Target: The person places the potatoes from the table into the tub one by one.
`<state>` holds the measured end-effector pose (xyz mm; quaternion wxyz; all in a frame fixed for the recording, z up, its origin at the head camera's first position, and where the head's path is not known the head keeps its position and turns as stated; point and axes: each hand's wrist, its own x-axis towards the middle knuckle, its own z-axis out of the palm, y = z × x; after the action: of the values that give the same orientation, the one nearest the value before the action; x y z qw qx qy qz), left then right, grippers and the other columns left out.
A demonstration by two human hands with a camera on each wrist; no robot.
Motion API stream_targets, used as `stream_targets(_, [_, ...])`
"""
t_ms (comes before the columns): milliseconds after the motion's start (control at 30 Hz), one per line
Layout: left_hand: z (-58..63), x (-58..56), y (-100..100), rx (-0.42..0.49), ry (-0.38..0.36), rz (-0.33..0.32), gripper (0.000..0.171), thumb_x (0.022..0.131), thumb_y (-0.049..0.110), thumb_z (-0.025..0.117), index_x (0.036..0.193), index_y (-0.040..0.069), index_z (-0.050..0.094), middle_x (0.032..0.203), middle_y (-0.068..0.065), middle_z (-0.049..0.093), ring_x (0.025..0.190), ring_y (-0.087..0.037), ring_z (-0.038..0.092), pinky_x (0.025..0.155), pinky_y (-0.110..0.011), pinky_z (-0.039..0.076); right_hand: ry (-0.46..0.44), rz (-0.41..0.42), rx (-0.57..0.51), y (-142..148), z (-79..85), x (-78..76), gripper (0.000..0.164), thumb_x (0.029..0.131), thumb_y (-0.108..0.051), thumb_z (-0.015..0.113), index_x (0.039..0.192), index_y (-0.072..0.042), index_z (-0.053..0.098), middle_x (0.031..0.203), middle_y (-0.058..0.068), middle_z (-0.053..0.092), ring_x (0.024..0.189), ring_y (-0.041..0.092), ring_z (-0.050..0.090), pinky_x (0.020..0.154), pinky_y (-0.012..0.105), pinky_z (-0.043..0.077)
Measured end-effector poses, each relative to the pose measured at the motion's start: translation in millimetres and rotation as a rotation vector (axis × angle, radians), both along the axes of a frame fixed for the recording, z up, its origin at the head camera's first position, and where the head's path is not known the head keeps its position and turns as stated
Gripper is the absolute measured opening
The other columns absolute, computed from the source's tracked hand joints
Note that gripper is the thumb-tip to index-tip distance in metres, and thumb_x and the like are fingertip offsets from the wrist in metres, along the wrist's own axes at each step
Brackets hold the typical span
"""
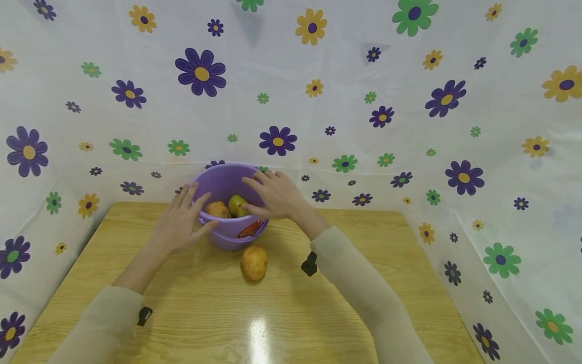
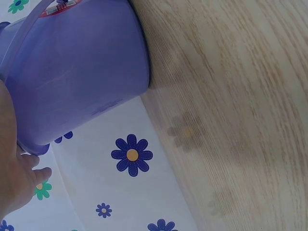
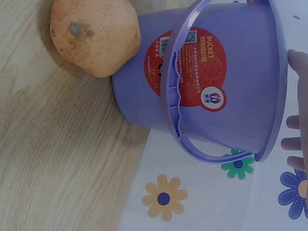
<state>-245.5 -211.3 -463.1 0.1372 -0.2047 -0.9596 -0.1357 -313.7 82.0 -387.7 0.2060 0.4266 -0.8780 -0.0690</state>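
A purple bucket [image 1: 229,235] stands upright toward the back of the table, its handle hanging down in front across a red label [image 3: 187,67]. My left hand [image 1: 179,222] is at its left rim, fingers spread and thumb reaching over the front edge. At the right rim is my right hand [image 1: 277,194], fingers loosely extended and thumb over the opening. Inside the bucket lie an orange-tan fruit [image 1: 217,209] and a yellow-green fruit [image 1: 237,206]. A rounded yellow-orange fruit [image 1: 254,263] with a brown stem spot rests on the table just in front of the bucket.
The wood-grain table [image 1: 318,313] has white flower-printed cloth [image 1: 282,71] behind it and along both sides. Small black devices [image 1: 309,264] are strapped at both wrists, over pale sleeves [image 1: 364,283].
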Motion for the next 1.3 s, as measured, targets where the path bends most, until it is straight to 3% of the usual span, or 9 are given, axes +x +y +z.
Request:
stream_targets(233, [-0.5, -0.2, -1.3, -0.002, 0.006, 0.001, 0.083, 0.103, 0.061, 0.054, 0.162, 0.006, 0.039, 0.174, -0.031, 0.016, 0.162, -0.053, 0.013, 0.131, -0.069, 0.020, 0.019, 0.018, -0.021, 4.4, -4.7, 7.2, 0.077, 0.097, -0.070, 0.055, 0.154, -0.019, 0.054, 0.143, 0.008, 0.066, 0.124, 0.027, 0.068, 0.099, 0.042, 0.062])
stream_targets(433, [-0.6, -0.6, -0.5, -0.002, 0.021, 0.002, 0.082, 0.102, 0.060, 0.055, 0.161, 0.006, 0.040, 0.174, -0.031, 0.017, 0.162, -0.054, 0.016, 0.130, -0.070, 0.022, 0.029, 0.039, -0.036, 9.7, -7.7, 15.2, 0.079, 0.095, -0.070, 0.058, 0.155, -0.018, 0.053, 0.147, 0.010, 0.064, 0.131, 0.029, 0.066, 0.105, 0.044, 0.060])
stream_targets(1300, [-1.0, -0.1, -0.6, 0.001, 0.021, 0.004, 0.083, 0.102, 0.060, 0.056, 0.162, 0.005, 0.039, 0.174, -0.031, 0.018, 0.162, -0.053, 0.016, 0.130, -0.069, 0.023, 0.018, 0.103, -0.144, 28.4, -36.0, 50.9, 0.088, 0.088, -0.069, 0.069, 0.155, -0.015, 0.051, 0.150, 0.011, 0.062, 0.130, 0.031, 0.066, 0.104, 0.045, 0.060])
